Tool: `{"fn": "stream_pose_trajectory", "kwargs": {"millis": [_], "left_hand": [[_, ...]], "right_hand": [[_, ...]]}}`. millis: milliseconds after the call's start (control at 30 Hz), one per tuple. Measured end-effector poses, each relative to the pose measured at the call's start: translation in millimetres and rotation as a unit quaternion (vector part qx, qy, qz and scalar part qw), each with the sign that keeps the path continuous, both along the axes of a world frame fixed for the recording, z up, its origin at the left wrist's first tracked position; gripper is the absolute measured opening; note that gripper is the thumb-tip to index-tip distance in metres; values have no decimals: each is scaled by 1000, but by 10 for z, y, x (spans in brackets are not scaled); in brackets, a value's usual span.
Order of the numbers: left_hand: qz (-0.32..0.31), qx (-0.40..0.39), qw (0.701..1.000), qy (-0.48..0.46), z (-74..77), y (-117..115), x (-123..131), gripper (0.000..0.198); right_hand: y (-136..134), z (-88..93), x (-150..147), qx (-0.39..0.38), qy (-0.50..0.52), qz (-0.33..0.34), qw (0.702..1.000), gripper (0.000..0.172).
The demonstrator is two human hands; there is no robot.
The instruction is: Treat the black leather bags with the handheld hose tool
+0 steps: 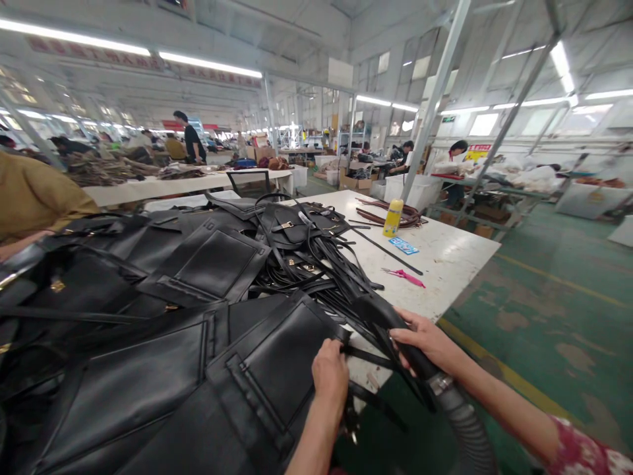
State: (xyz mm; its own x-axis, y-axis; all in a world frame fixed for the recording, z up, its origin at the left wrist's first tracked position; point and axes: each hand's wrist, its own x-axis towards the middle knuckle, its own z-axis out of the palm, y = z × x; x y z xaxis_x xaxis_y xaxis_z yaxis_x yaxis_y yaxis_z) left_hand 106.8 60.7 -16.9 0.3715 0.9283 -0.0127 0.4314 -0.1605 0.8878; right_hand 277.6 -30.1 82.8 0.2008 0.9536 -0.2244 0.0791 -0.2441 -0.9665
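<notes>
My right hand [420, 340] is wrapped round a black nozzle [373, 309] at the end of a ribbed hose [467, 422], joined by a metal clamp. The nozzle points to the upper left, over a bundle of thin black straps [341, 264]. My left hand [330, 369] is closed on a black strap [368, 356] at the edge of a flat black leather bag [281, 356]. Its fingertips are partly hidden. More black bags [212, 260] with gold-coloured buckles lie heaped to the left. Below my left hand hangs a small metal fitting [353, 432], partly in shadow.
On the white table [455, 251] are a yellow bottle [393, 218], a blue-and-white card [403, 245], pink-handled snips [406, 276] and coiled brown straps [410, 214]. A co-worker's mustard sleeve [44, 191] is at the left. A slanted metal post [438, 99] rises behind the table.
</notes>
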Motion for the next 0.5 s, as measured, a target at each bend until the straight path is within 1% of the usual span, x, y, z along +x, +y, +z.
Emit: {"fn": "stream_pose_trajectory", "kwargs": {"millis": [67,167,200,267,333,367,433,500], "left_hand": [[-15,-46,998,-32,68,151,-142,15],[-34,-118,987,-99,168,254,-387,28],[-35,-153,978,-140,195,253,-444,29],[-28,-230,945,-232,232,214,-500,28],[-15,-285,909,-302,250,150,-491,27],[-12,-294,902,-317,254,116,-473,27],[-15,-295,896,-332,255,50,-441,27],[-28,-292,895,-337,247,-6,-432,28]], "right_hand": [[-153,33,-23,1,3,-14,1000,63],[-357,70,-136,2,24,1,1000,67],[-411,74,-191,2,41,17,999,69],[-486,64,-321,4,82,52,995,70],[-507,30,-459,4,117,81,990,70],[-493,9,-525,3,128,91,988,69],[-412,-31,-637,2,141,102,985,68],[-274,-47,-710,12,138,95,986,67]]}}
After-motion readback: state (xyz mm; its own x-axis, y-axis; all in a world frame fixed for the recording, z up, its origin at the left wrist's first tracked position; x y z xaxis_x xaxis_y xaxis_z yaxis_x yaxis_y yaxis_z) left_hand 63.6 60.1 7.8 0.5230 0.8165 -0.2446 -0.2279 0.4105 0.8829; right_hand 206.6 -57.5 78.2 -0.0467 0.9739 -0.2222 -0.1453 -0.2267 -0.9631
